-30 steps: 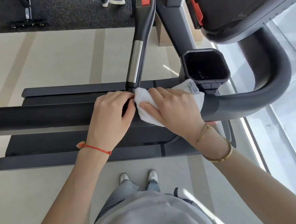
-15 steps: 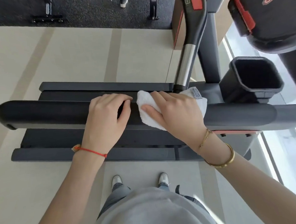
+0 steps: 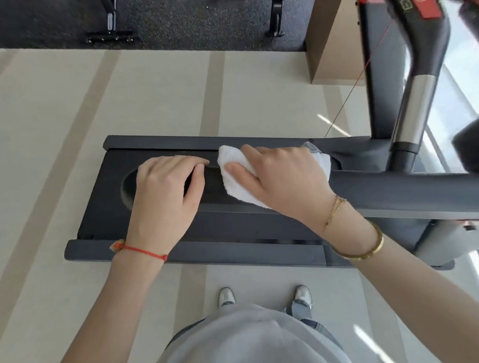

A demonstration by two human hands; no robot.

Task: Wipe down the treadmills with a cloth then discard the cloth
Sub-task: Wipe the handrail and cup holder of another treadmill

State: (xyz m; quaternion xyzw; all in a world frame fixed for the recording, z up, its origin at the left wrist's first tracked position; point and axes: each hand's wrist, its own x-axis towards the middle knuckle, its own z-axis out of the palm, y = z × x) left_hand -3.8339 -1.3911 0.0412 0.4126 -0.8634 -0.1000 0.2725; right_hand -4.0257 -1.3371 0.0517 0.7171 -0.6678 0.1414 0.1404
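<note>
A dark grey treadmill handrail [image 3: 401,191] runs left to right across the middle, ending in a rounded tip at the left. My right hand [image 3: 283,178] presses a folded white cloth [image 3: 235,181] down on the rail with its fingers spread over it. Just left of the cloth, my left hand [image 3: 166,194] grips the rail near its tip, fingers curled over the far side. The treadmill deck [image 3: 263,219] lies below the rail.
A second handle with a chrome section [image 3: 413,109] and a red button [image 3: 422,0] rises at the upper right. A cardboard box [image 3: 333,41] stands behind it. Dark gym flooring with equipment feet lies at the top. Windows run along the right.
Both hands and the cloth have slid left along the handrail towards its tip. The view has shifted left too, and the cup holder and console have left the frame.
</note>
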